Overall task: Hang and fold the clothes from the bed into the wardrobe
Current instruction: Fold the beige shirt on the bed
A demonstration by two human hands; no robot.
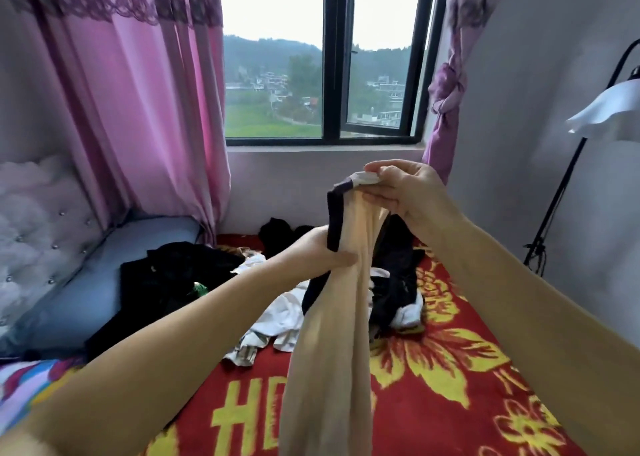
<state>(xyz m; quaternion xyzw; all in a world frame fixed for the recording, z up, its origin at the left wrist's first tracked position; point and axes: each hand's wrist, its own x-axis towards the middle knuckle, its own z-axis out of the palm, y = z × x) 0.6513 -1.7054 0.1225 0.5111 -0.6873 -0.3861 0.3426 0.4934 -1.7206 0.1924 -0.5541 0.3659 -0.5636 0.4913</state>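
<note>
**Two hands hold up a beige garment above a bed strewn with clothes**

The right hand (pixel 405 192) pinches the top of a thin, smooth beige garment with a dark band along its upper edge (pixel 332 334); thumb and fingers close on a small white fabric tab there. Lower down, the left hand (pixel 322 251) has its grip wrapped around the same garment, bunching it into a narrow column. From both grips the soft fabric hangs in long folds towards the camera, held clear above the bed.

Beneath it lies a plush red blanket with large yellow flowers and yellow lettering (pixel 450 369), covering the bed. On the blanket sit a crumpled white cloth (pixel 277 320), a heap of dark lacy clothing mixed with white (pixel 398 282), and, to the left, a rumpled black garment (pixel 169 279) partly over a smooth grey-blue pillow (pixel 79 282). A tufted, buttoned pale headboard (pixel 38 220) stands at the far left.

Behind are glossy pink curtains (pixel 138 109), a black-framed window (pixel 339 74), and at the right a black floor lamp with a white frilled shade (pixel 606 109).
</note>
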